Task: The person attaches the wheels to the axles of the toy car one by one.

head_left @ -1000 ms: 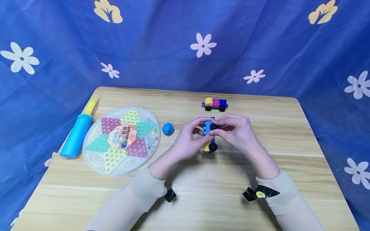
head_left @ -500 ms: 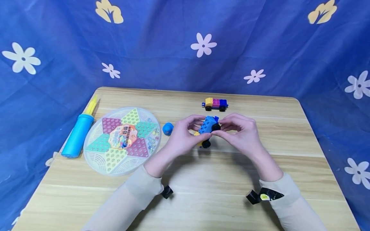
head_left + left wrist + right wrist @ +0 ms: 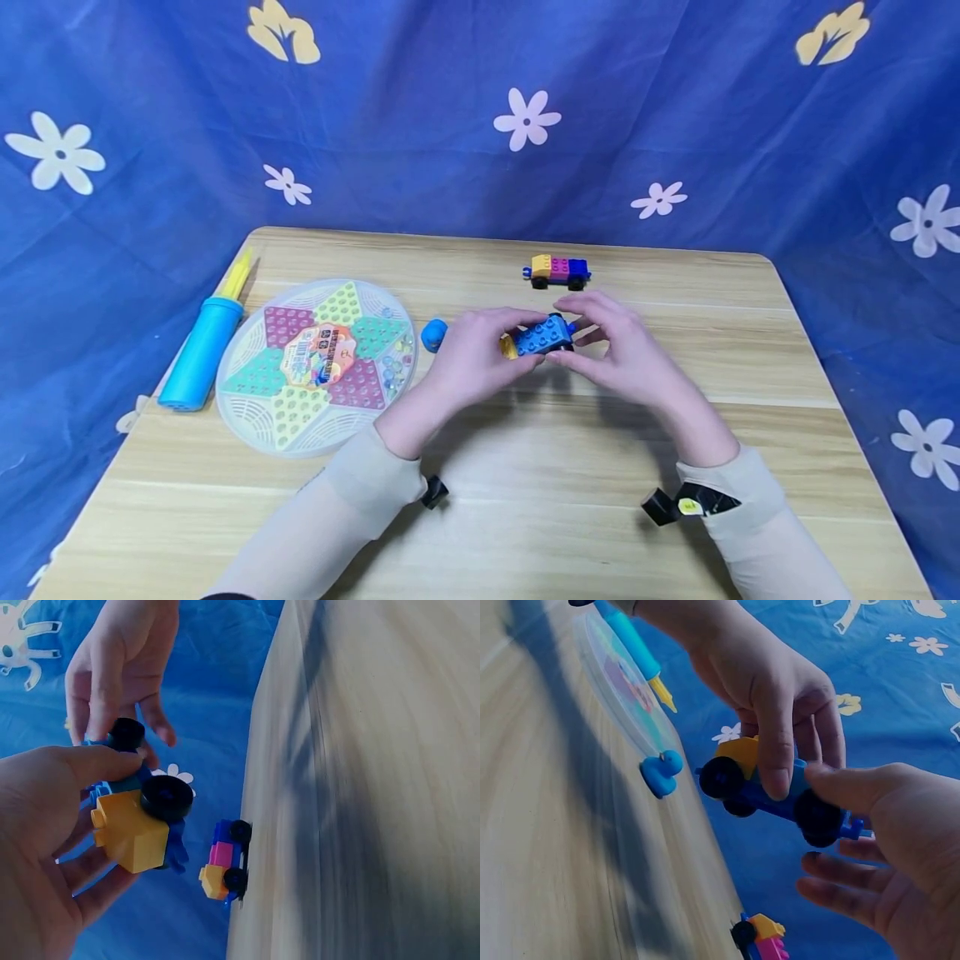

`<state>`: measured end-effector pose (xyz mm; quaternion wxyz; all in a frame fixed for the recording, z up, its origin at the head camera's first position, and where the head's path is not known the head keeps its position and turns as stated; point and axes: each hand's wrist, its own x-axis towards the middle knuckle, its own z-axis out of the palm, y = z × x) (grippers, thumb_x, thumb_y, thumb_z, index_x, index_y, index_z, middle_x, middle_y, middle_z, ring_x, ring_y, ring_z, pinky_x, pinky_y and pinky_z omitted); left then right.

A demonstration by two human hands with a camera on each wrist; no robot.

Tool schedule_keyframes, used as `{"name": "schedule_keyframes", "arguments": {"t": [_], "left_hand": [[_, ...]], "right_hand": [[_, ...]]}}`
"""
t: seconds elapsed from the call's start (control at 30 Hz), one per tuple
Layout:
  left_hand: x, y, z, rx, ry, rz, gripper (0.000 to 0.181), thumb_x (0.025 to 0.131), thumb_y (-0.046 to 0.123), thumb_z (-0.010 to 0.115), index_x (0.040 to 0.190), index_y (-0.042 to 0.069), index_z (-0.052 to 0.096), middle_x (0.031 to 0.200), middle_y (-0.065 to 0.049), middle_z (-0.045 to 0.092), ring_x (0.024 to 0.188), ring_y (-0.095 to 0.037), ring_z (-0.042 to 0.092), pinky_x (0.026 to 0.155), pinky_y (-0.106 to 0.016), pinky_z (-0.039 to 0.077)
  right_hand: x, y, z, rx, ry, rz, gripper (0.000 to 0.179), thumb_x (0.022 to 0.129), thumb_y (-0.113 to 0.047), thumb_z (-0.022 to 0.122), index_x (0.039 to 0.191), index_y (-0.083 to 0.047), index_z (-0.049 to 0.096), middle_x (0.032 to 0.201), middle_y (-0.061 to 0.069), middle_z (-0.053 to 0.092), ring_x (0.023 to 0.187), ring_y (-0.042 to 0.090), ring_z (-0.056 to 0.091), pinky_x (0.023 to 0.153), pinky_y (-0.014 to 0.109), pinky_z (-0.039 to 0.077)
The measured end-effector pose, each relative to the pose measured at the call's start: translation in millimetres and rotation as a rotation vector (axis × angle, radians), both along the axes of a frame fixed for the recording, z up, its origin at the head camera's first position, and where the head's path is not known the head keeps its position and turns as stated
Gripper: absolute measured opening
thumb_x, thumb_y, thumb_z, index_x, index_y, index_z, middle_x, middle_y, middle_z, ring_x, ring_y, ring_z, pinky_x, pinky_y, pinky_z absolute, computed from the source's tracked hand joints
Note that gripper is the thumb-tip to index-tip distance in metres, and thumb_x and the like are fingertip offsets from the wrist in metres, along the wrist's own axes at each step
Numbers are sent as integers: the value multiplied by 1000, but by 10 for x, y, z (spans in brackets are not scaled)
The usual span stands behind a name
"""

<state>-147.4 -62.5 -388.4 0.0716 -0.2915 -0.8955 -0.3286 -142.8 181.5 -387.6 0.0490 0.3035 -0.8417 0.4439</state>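
Both hands hold a toy block car (image 3: 543,335) over the wooden table. It has light blue and yellow blocks on a dark blue base with black wheels (image 3: 721,778). My left hand (image 3: 472,346) grips it around the middle, thumb on the near side and fingers on the far side. At the hitch end, my right hand (image 3: 626,350) holds it with the thumb by a rear wheel. In the left wrist view the yellow block (image 3: 135,832) faces the camera. A second block car (image 3: 558,271), yellow, pink and dark blue, stands behind the hands.
A small blue rubber duck (image 3: 433,335) sits left of my left hand. Farther left lie a round Chinese checkers board (image 3: 258,421) with marbles and a blue hand pump (image 3: 198,354) with a yellow nozzle. A blue flowered cloth (image 3: 420,108) hangs behind the wooden table (image 3: 540,517).
The held car has turned from pointing toward the person to lying nearly crosswise, studs now up and yellow end at left. The left hand shifted slightly left; other objects stayed put.
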Motion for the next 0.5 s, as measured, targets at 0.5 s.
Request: {"name": "schedule_keyframes", "arguments": {"t": [0.5], "left_hand": [[12,-36,-8,-53,123,-17,51,85,34,91,132,21,76,125,4,75,114,-16,69,90,-37,57]], "right_hand": [[-25,34,-87,-79,24,43,41,85,-6,90,124,-7,77,122,2,73,105,19,72,94,35,60]]}}
